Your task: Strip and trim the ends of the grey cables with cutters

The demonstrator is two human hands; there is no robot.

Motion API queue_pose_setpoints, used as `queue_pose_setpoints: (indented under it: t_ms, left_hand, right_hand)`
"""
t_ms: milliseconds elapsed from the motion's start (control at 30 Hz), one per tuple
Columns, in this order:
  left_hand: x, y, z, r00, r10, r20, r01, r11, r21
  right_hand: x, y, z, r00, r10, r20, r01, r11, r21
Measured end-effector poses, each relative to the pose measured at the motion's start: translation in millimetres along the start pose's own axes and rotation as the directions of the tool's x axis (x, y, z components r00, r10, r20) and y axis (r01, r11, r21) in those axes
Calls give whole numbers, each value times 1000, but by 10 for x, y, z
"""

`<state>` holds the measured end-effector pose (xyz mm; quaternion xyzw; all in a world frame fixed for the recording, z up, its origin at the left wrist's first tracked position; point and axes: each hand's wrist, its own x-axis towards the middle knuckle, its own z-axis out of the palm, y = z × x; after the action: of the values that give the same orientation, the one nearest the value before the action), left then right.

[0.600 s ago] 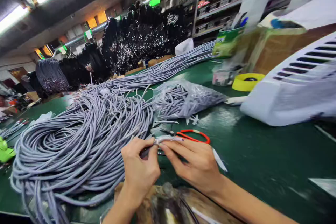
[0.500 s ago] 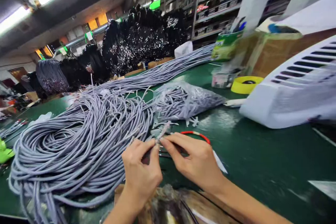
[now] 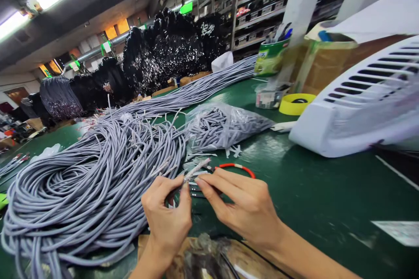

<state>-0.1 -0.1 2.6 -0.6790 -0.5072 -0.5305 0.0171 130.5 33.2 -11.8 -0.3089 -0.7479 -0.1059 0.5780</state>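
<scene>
Between the thumb and forefinger of my left hand (image 3: 168,213) is a short cable end (image 3: 198,169) with a pale, stripped-looking tip pointing up and right. My right hand (image 3: 244,202) is pinched just right of it, fingertips pressed together; whatever they hold is too small to make out. To the left lies a large coil of grey cables (image 3: 98,183). Behind the hands sits a clear plastic bag (image 3: 225,126) of short grey cable pieces. A red looped handle (image 3: 237,166) shows just past my right fingers, the rest of that tool partly hidden.
A white vented appliance (image 3: 353,113) stands at the right, near a yellow tape roll (image 3: 297,104), a small clear box (image 3: 269,97) and a green can (image 3: 271,57) of pens. Below the hands lies brown cardboard (image 3: 183,261). Black cable bundles (image 3: 176,48) are piled behind.
The view has shifted slightly. My right fingertips have moved a little away from the cable end, and more of its pale tip shows. My left hand still pinches it.
</scene>
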Motion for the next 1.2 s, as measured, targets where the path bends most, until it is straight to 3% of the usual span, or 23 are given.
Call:
queue_pose_setpoints:
  t_ms: [333,500,733,900,967,1067,1100,1200]
  left_hand:
    - [-10,7,6,999,36,4,-36,999,28]
    - [-12,20,4,998,50,28,-52,996,70]
    - [-31,47,6,998,-60,34,58,996,63]
    - [-47,0,32,999,9,42,-13,995,100]
    - [-29,-41,37,999,-30,34,27,995,101]
    - [28,-104,32,979,-191,70,188,981,51]
    - [48,-115,28,964,-250,88,250,968,7]
    - [85,-103,16,922,-366,125,382,911,-154]
  right_hand:
    - [16,-9,-1,998,49,29,-50,998,45]
    - [4,-42,9,987,128,92,-142,975,170]
    - [-55,-43,40,999,-30,-24,32,994,104]
    - [0,-84,61,980,185,70,-194,969,156]
    - [-19,-142,47,993,113,47,-119,978,171]
    - [-69,-208,18,996,-91,-1,89,974,208]
    - [-77,-207,14,994,-107,-1,104,972,210]
    - [-56,-126,32,1000,27,11,-28,991,130]
